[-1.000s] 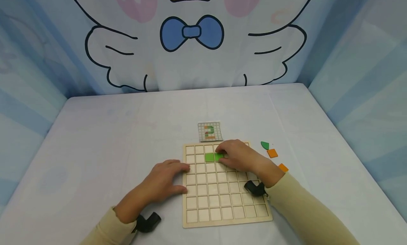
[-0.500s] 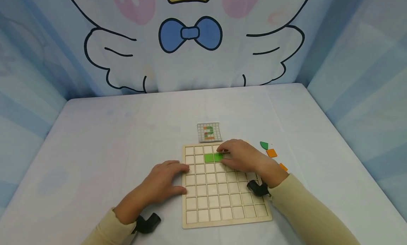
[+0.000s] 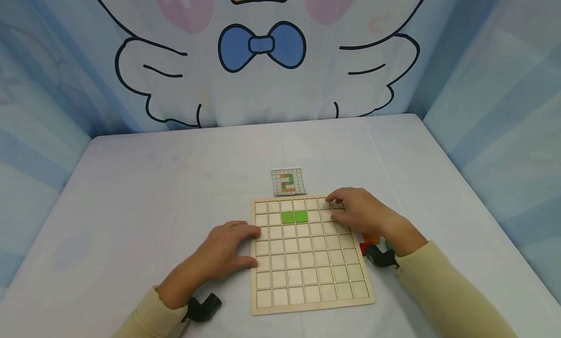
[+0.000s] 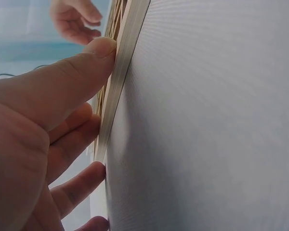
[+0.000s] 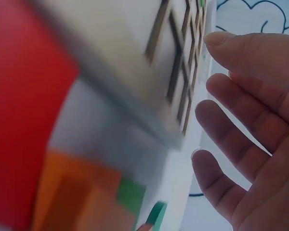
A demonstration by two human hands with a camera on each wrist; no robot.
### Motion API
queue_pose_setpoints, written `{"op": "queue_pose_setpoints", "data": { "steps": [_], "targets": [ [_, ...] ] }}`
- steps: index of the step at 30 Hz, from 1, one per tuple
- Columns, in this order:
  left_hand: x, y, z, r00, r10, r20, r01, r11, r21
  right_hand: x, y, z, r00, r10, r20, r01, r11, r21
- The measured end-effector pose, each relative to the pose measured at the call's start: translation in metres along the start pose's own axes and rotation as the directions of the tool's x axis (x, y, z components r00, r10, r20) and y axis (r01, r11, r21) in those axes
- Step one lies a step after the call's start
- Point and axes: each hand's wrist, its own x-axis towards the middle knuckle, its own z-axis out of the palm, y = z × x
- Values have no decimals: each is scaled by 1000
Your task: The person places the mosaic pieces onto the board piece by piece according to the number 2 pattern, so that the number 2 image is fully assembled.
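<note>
A wooden grid board (image 3: 315, 307) lies flat on the white table. Two green square tiles (image 3: 301, 216) sit side by side in its second row from the far edge. My left hand (image 3: 225, 245) rests at the board's left edge; in the left wrist view its thumb (image 4: 101, 47) and fingertips touch that edge. Over the far right corner of the board is my right hand (image 3: 365, 211), fingers loosely bent and apart. The right wrist view shows nothing between its thumb (image 5: 219, 39) and fingers.
Beyond the board lies a small pattern card (image 3: 287, 181) with a gridded coloured figure. Right of the board are a red piece (image 3: 364, 249), orange pieces (image 3: 371, 238) and green pieces (image 5: 130, 192), partly hidden by my right arm. A printed cloth backdrop (image 3: 263, 94) rises behind the table.
My right hand has let go of the second green tile and moved right, away from it. Both green tiles now show fully. My left hand has stayed at the board's edge.
</note>
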Motion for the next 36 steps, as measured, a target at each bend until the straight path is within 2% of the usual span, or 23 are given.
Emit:
{"op": "queue_pose_setpoints", "data": {
  "steps": [7,15,25,36],
  "targets": [
    [0,-1,0,1000,8,7,-8,1000,12,-10,21,-10,998,52,-31,-51,998,35],
    [1,-1,0,1000,16,-3,-16,1000,19,-14,40,-19,993,107,-47,-108,994,-24],
    [1,-2,0,1000,14,2,-14,1000,10,-17,49,-21,988,146,-59,-148,988,-44],
    [0,0,0,1000,-6,7,6,1000,7,-15,54,-18,985,165,-46,-165,986,5]
  ]
}}
